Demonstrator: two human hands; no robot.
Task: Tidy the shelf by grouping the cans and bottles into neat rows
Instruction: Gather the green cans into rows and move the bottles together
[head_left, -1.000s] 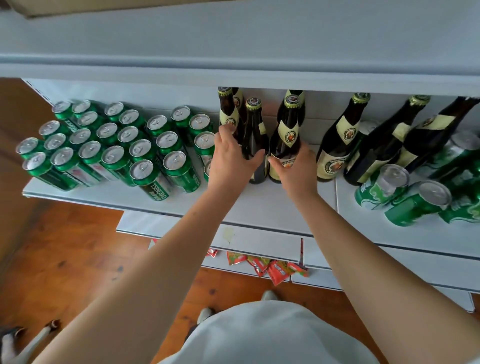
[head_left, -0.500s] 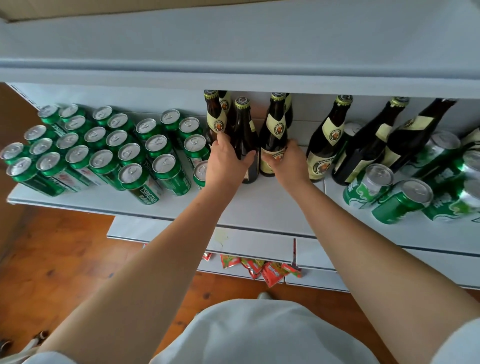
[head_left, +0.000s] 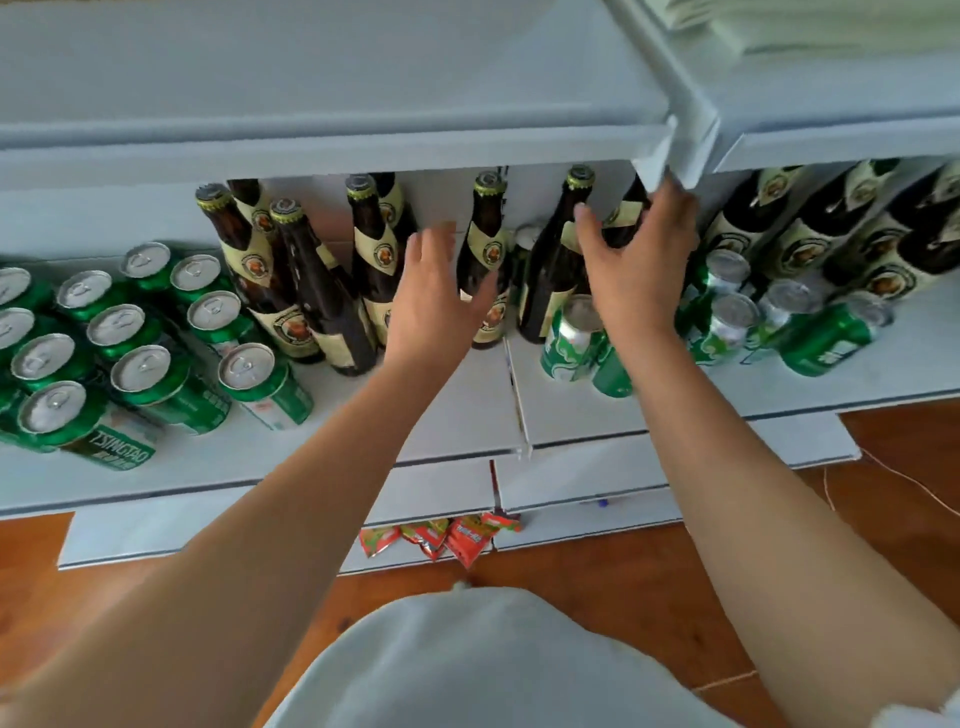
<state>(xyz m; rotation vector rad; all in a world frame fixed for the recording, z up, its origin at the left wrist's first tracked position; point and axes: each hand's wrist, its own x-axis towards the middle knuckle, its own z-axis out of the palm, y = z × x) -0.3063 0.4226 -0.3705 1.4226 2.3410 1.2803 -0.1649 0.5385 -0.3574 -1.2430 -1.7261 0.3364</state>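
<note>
Head view: both bare arms reach up from the lower frame to a white shelf (head_left: 457, 410) across the middle. The left hand (head_left: 436, 291), at centre, is spread with straight fingers, released, just in front of a brown bottle (head_left: 485, 249) and apparently holding nothing. The right hand (head_left: 636, 254), right of centre, has curled fingers around the neck of a dark bottle (head_left: 626, 221) beside another upright bottle (head_left: 558, 260). Green cans (head_left: 140, 332) stand in rows at the left; more green cans (head_left: 727, 322) crowd the right below further bottles (head_left: 810, 228). Red snack packets (head_left: 441, 535) lie on a lower ledge above the wooden floor (head_left: 597, 571).
</note>
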